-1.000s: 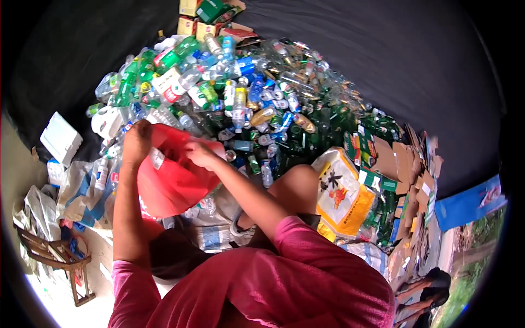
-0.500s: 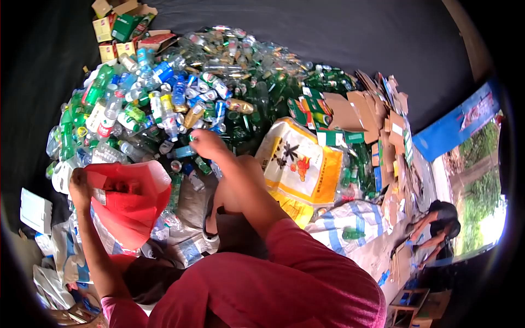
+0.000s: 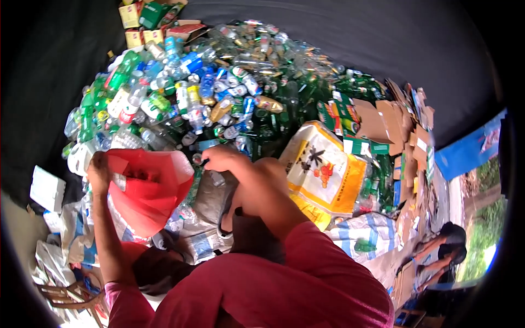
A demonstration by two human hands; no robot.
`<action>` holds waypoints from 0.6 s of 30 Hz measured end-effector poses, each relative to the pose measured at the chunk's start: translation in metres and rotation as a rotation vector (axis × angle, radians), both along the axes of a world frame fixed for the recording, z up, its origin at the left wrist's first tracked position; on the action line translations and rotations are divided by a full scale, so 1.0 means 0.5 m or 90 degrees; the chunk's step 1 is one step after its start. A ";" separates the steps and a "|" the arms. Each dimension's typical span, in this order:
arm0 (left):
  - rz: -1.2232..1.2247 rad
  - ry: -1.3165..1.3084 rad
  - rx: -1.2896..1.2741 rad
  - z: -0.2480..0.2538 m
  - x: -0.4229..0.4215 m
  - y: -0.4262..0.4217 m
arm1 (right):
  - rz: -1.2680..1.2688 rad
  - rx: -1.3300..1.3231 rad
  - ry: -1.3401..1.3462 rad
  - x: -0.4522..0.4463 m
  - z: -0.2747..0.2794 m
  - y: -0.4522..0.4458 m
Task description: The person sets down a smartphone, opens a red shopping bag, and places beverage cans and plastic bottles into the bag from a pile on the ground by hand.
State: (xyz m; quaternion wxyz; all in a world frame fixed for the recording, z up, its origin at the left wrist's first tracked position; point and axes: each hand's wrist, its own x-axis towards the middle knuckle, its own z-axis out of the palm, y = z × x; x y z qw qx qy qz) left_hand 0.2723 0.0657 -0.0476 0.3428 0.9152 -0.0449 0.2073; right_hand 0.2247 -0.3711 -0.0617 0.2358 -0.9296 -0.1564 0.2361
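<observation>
My left hand [image 3: 98, 173] is closed on the rim of a red bag [image 3: 158, 202], which hangs with its mouth facing up and dark red contents showing inside. Right of the bag, my right hand [image 3: 223, 158] has its fingers curled downward at the near edge of a heap of bottles and cans. A small shiny piece shows beneath its palm; I cannot make out what it is or whether the hand grips it. Just behind those fingers lies a light-blue bottle [image 3: 208, 144].
Crushed cans [image 3: 221, 109], green bottles [image 3: 124, 71] and clear bottles fill the heap. A white and yellow printed sack [image 3: 328, 169] lies to its right, beside flattened cardboard [image 3: 377, 123]. At far right another person [image 3: 445, 246] bends over. A white box [image 3: 47, 188] stands at left.
My right hand has come down off the heap, nearer to my body, and its fingers now point lower. The left hand still grips the bag. The whole view has shifted.
</observation>
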 end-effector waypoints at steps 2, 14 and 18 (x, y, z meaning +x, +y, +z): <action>-0.006 0.016 -0.003 0.011 -0.004 -0.004 | 0.029 -0.051 0.000 0.003 -0.008 0.002; 0.055 0.038 -0.006 0.062 -0.033 -0.046 | 0.028 -0.028 0.050 -0.016 0.012 0.020; 0.053 0.036 0.013 0.060 -0.032 -0.040 | 0.012 0.027 0.030 -0.004 -0.036 0.007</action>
